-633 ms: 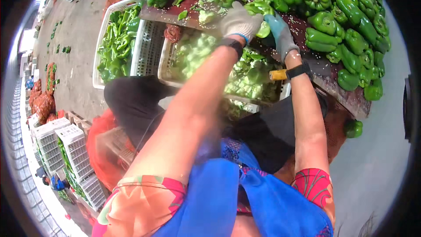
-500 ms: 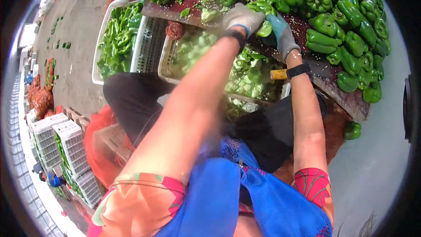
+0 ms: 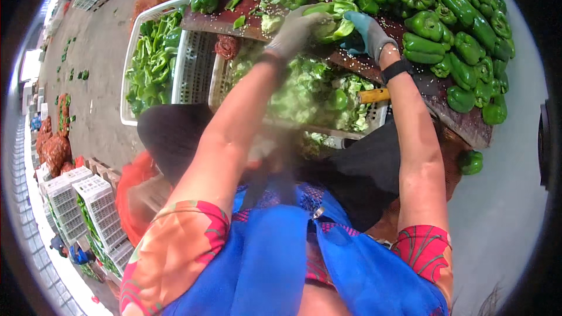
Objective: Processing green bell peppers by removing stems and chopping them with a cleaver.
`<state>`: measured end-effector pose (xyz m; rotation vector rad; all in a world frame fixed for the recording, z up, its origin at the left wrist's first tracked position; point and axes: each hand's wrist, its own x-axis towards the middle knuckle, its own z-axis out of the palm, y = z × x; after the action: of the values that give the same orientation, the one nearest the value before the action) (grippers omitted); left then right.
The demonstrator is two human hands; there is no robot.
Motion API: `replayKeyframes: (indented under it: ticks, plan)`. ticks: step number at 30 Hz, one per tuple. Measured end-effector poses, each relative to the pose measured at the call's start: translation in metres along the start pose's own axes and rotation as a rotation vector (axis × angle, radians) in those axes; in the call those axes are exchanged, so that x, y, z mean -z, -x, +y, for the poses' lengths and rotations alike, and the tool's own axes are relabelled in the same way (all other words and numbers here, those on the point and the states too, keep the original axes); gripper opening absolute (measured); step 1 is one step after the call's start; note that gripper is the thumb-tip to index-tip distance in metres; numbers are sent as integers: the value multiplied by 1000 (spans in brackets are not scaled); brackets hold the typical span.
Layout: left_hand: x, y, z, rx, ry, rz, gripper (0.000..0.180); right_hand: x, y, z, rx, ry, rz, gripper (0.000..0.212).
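Observation:
An opened green bell pepper (image 3: pixel 338 22), with pale inner flesh showing, is between my hands above the edge of a dark red, seed-strewn board. My left hand (image 3: pixel 297 34), in a pale glove, closes around its left side. The fingers of my right hand (image 3: pixel 370 30), in a blue and grey glove, curl against its right side; part of the grip is hidden. Below the hands stands a crate (image 3: pixel 218 79) of pale green pepper cores and scraps (image 3: pixel 301 90). A yellow handle (image 3: pixel 373 96) juts out beside my right wrist; what it belongs to is hidden.
Whole green peppers (image 3: pixel 459 41) are heaped on the board (image 3: pixel 436 100) to the right and far side. A white crate (image 3: pixel 186 76) of pepper pieces stands left. Stacked white crates (image 3: pixel 102 199) and red net sacks (image 3: pixel 57 152) are farther left. One pepper (image 3: pixel 470 162) lies off the board, lower right.
My left hand has moved left and turned, and the opened pepper now shows more between the hands. My right hand has shifted slightly left. The view has tilted a little.

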<state>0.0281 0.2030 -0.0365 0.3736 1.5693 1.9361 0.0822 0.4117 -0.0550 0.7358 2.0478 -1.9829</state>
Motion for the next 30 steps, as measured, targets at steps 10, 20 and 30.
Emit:
replayKeyframes:
  ticks: [10, 20, 30]
  plan:
    - [22, 2, -16, -380, 86, 127, 38, -21, 34, -14, -156, -304, 16, 35]
    - [17, 19, 45, -188, -1099, 387, 60, -4, 43, 6, -53, -658, 116, 34]
    - [-1, 42, 85, -586, -799, 254, 64, -34, 105, -60, 459, -436, 64, 45]
